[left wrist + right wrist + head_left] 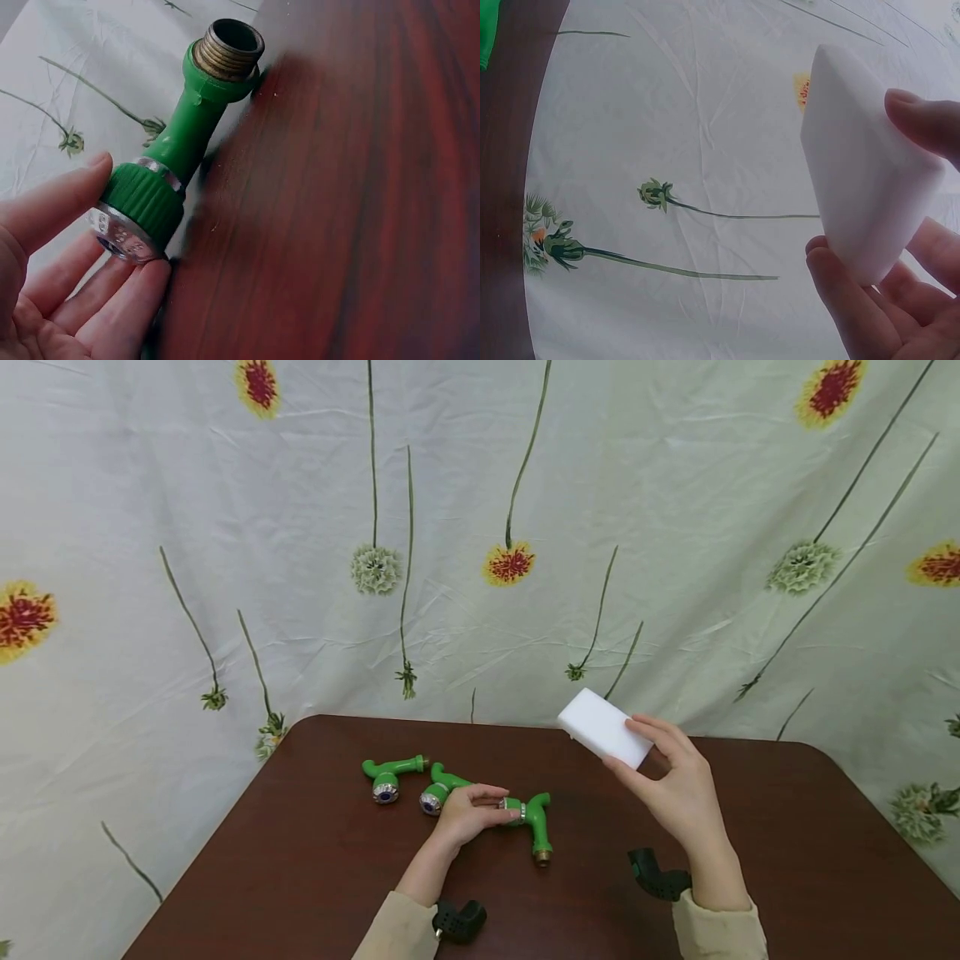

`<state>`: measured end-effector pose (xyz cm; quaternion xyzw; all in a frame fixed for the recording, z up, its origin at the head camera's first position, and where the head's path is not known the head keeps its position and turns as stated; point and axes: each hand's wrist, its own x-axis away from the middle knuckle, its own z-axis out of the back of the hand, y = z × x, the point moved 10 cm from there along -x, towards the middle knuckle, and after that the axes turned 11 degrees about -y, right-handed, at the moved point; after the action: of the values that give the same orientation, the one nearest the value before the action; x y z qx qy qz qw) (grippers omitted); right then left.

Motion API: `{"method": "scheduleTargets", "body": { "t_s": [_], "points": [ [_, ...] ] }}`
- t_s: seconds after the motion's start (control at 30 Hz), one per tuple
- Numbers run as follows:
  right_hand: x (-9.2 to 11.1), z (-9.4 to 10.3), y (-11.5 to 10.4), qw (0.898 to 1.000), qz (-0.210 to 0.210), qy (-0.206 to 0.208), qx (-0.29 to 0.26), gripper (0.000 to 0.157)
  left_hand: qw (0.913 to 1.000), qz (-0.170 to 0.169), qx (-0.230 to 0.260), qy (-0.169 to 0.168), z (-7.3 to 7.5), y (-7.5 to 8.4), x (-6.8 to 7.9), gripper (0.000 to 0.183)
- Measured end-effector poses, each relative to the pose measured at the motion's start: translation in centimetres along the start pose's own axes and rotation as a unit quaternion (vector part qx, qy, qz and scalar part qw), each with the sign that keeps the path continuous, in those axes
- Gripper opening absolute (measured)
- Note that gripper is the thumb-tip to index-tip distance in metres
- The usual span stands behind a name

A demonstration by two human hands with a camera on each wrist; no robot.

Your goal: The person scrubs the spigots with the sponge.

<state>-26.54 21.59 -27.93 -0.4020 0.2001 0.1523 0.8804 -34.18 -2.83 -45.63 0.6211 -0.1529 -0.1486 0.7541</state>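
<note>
I find the held green tap [537, 817] at the right end of a loose row of three, over the table [300, 852]; whether it bears on the wood I cannot tell. Its long axis runs near to far on my head feed: the brass threaded end [542, 858] points toward the wearer, the spout curves to the far side, and the ribbed knob [146, 196] points left. The left hand [467, 817] pinches that knob between thumb and fingers, parted only by the knob's width.

I find the white block [602, 725] above the far right part of the table. Its long axis slants, the free end pointing far and left, the near end in the right hand [682, 789]. Thumb and fingers grip opposite edges, spread to the block's width.

The middle tap [441, 782] lies just beside the left hand, its knob toward the wearer and its threaded end hidden. The left tap [386, 779] lies lengthwise left to right, threaded end right, knob toward the wearer.

Beyond the table I note a flower-printed cloth [300, 527]; cream sleeves [716, 932] cover both forearms.
</note>
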Motion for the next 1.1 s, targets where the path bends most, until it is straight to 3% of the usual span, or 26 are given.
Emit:
{"method": "scheduleTargets", "body": {
  "t_s": [0.13,0.27,0.53,0.63,0.77,0.93,1.1],
  "points": [
    [0.0,0.0,0.0,1.0,-0.001,0.0,-0.002,0.047,0.9991,-0.016,-0.034,0.017,0.8,0.8,0.0,0.044],
    [0.0,0.0,0.0,1.0,0.001,0.0,-0.002,0.047,0.9955,-0.024,-0.064,0.065,2.5,2.0,0.5,0.042],
    [0.0,-0.2,-0.1,1.0,0.007,-0.005,-0.004,0.047,0.9751,-0.055,-0.136,0.166,6.8,4.3,2.6,0.041],
    [0.0,-0.3,0.0,1.0,0.008,-0.007,-0.005,0.047,0.9724,-0.047,-0.135,0.184,8.2,3.7,3.1,0.04],
    [-0.1,-0.3,0.0,1.0,0.007,-0.007,-0.008,0.047,0.9751,-0.036,-0.112,0.188,9.5,2.2,3.3,0.038],
    [-0.1,-0.4,-0.1,1.0,0.004,-0.011,-0.009,0.048,0.977,-0.027,-0.085,0.194,10.4,0.8,3.3,0.037],
    [-0.1,-0.5,0.0,1.0,0.001,-0.013,-0.007,0.048,0.9746,-0.029,-0.096,0.2,10.7,0.3,3.5,0.033]
  ]
}}
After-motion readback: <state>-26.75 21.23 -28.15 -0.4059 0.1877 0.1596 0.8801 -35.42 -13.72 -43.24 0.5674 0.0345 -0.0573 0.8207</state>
